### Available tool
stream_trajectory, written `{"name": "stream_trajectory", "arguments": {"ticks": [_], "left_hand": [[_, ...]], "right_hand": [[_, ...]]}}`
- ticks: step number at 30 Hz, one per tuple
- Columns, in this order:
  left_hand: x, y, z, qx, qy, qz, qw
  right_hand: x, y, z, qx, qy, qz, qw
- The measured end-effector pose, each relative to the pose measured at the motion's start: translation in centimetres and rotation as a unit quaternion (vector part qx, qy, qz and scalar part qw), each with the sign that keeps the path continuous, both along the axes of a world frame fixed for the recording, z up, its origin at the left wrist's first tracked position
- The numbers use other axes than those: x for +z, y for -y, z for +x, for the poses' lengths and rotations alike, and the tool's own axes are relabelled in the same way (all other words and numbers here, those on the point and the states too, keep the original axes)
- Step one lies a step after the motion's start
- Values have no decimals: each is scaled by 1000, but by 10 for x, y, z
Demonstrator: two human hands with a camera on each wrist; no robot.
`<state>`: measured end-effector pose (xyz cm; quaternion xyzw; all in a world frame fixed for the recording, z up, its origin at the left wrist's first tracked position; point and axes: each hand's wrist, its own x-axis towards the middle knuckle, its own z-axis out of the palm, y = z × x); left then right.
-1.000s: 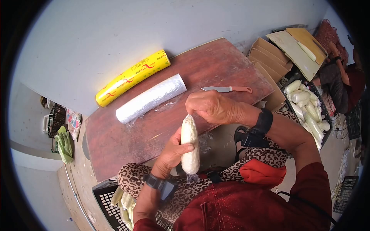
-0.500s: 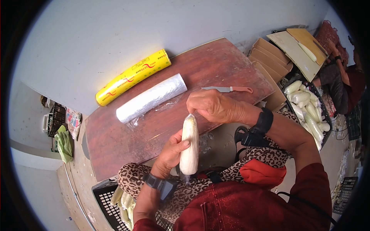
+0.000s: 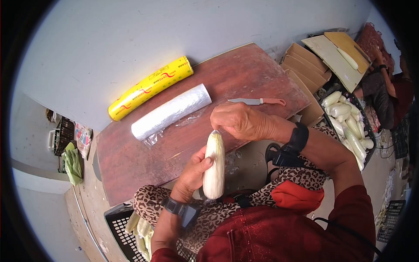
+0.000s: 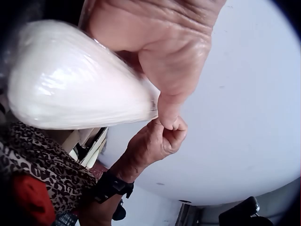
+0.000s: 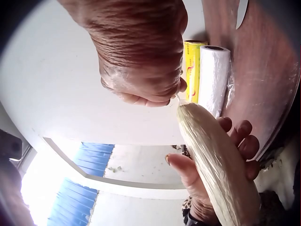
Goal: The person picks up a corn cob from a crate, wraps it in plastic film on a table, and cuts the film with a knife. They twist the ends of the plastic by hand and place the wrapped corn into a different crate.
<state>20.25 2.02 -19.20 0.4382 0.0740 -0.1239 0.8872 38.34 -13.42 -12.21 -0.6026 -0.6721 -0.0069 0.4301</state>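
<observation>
A pale, long vegetable (image 3: 214, 168) in clear film stands nearly upright in front of the table's near edge. The left hand (image 3: 192, 174) grips its side, thumb across the front; in the right wrist view the fingers of the left hand (image 5: 193, 174) lie around the vegetable (image 5: 218, 162). The right hand (image 3: 238, 121) pinches the twisted film at the top tip, its fingers curled. In the left wrist view the wrapped vegetable (image 4: 80, 84) shows large, with the right hand (image 4: 157, 141) beyond it.
On the red-brown table (image 3: 244, 74) lie a yellow roll (image 3: 150, 88), a clear film roll (image 3: 172, 111) and a knife (image 3: 257, 101). Crates of vegetables stand right (image 3: 349, 118) and lower left (image 3: 124, 229). Cardboard boxes (image 3: 305, 65) and another person (image 3: 384, 87) are at the right.
The vegetable has turned about its length beneath the right hand, and its lower end has shifted slightly left. The left thumb has moved a little up and left. The right hand has barely moved.
</observation>
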Motion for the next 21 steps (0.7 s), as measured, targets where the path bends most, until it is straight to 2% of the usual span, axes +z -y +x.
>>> {"name": "stream_trajectory", "arguments": {"ticks": [2,5,8,11,17,20,21], "left_hand": [[-1,-1,-1,-20,21,29,999],[9,5,2,20,4,105,994],[10,4,5,27,3,9,1000],[11,3,5,12,5,-19,1000],[-4,0,1,-4,30,6,1000],[10,6,2,35,-5,89,995],[8,4,3,38,2,57,998]], "right_hand": [[0,0,0,0,-6,2,1000],[-1,-3,-1,14,5,24,1000],[-1,-3,0,6,10,10,1000],[-2,-3,1,6,10,17,1000],[-1,-5,1,10,31,28,999],[-2,-4,1,5,33,26,999],[-2,-4,1,1,35,34,999]]}}
